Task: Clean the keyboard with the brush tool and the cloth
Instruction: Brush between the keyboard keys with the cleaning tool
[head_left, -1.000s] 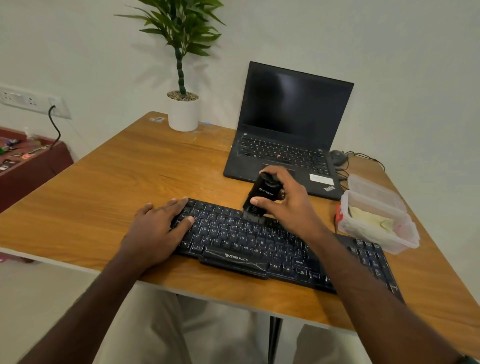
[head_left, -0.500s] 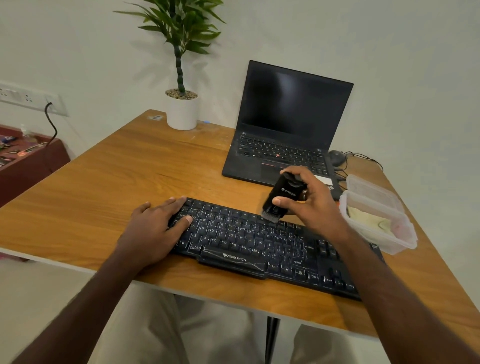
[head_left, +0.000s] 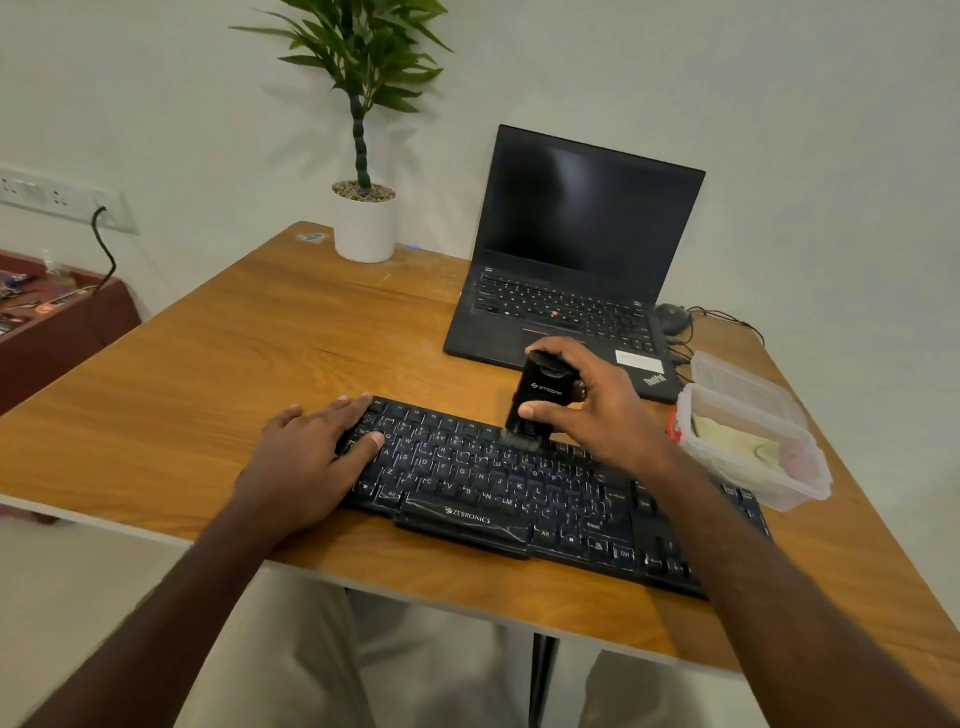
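Brushing top key rows: right hand (head_left: 597, 410) grips brush tool (head_left: 537, 400) upright, bristles down on keyboard (head_left: 519, 493) at counter (head_left: 208, 395) front. Left hand (head_left: 306, 457) lies flat, fingers released, likely steadying it. Cloth (head_left: 737, 441) waits in container (head_left: 810, 483).

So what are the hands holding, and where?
The right hand grips the black brush around its body, bristles down on the keyboard. The left hand holds nothing.

I have only one view, from the camera on the person's head. It looks forward and down, close over the desk (head_left: 218, 395), and reaches the wall behind.
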